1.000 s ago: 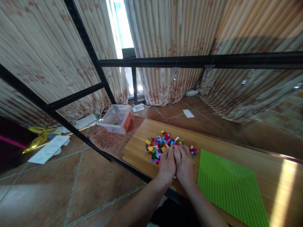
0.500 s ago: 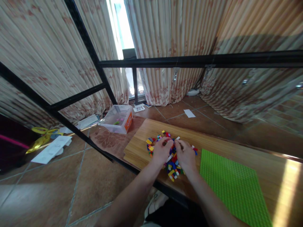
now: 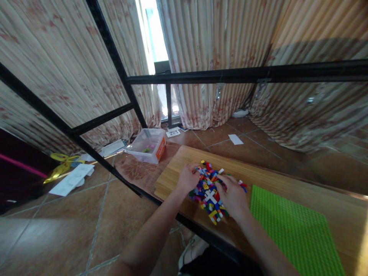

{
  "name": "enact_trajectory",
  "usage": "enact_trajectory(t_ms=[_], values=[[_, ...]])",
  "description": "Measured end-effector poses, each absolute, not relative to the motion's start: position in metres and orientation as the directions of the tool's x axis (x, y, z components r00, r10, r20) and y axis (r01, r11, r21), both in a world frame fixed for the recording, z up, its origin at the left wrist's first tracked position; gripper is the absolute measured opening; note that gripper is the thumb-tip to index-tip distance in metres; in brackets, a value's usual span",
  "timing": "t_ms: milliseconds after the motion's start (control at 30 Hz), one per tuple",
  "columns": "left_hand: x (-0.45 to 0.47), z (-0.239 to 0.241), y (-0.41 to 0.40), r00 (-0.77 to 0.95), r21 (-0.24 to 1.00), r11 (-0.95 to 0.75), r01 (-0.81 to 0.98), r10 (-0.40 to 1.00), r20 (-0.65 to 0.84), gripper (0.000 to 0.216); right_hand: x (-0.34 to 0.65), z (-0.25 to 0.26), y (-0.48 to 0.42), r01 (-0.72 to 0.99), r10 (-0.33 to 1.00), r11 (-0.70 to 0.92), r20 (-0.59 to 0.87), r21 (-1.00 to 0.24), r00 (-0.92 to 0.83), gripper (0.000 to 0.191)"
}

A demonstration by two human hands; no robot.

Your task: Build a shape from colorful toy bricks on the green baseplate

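A pile of small colourful toy bricks (image 3: 205,184) lies on the wooden tabletop, with a white cross-shaped piece (image 3: 211,196) of bricks on top near its front. My left hand (image 3: 188,178) curves round the pile's left edge, its fingertips among the bricks and nothing visible in its grasp. On the opposite side, my right hand (image 3: 232,194) rests against the pile with thumb and fingers apart. Bricks partly cover the tips of both hands. To the right of my right hand lies a green studded baseplate (image 3: 296,226).
A clear plastic box (image 3: 146,145) with an orange label and a few pieces inside stands on a brown mat beyond the table's left end. Black metal bars (image 3: 201,79) cross in front of the curtains. White sheets (image 3: 71,180) lie on the tiled floor.
My hands have moved apart, the left going left and the right going right, uncovering the middle of the pile and the white cross-shaped piece. The view has shifted slightly.
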State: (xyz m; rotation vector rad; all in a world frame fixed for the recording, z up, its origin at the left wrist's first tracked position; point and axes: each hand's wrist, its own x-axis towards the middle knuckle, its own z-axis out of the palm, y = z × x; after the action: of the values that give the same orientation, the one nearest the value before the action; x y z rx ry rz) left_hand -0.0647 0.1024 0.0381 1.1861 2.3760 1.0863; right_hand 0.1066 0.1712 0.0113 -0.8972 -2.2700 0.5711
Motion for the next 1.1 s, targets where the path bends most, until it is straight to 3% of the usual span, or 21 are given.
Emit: enact_trajectory(t_ms=[167, 433, 667, 800, 1100], values=[[-0.107, 0.039, 0.091, -0.669, 0.636, 0.506, 0.583, 0.743, 0.023, 0.044, 0.124, 0.009, 0.169, 0.422, 0.743, 0.647, 0.401, -0.635, -0.536, 0.032], [-0.117, 0.029, 0.095, -0.593, 0.501, 0.557, 0.662, 0.798, -0.104, 0.029, 0.134, 0.005, 0.153, 0.348, 0.746, 0.616, 0.382, -0.707, -0.545, 0.028], [-0.128, 0.026, 0.093, -0.498, 0.481, 0.483, 0.732, 0.861, -0.106, 0.037, 0.148, 0.005, 0.142, 0.329, 0.789, 0.534, 0.319, -0.779, -0.524, 0.029], [-0.129, 0.032, 0.086, -0.445, 0.447, 0.443, 0.777, 0.889, -0.107, 0.031, 0.161, 0.001, 0.138, 0.338, 0.819, 0.501, 0.309, -0.796, -0.484, 0.028], [-0.109, 0.039, 0.091, -0.530, 0.314, 0.530, 0.788, 0.843, -0.092, 0.016, 0.185, -0.004, 0.132, 0.342, 0.846, 0.484, 0.330, -0.806, -0.419, 0.025]])
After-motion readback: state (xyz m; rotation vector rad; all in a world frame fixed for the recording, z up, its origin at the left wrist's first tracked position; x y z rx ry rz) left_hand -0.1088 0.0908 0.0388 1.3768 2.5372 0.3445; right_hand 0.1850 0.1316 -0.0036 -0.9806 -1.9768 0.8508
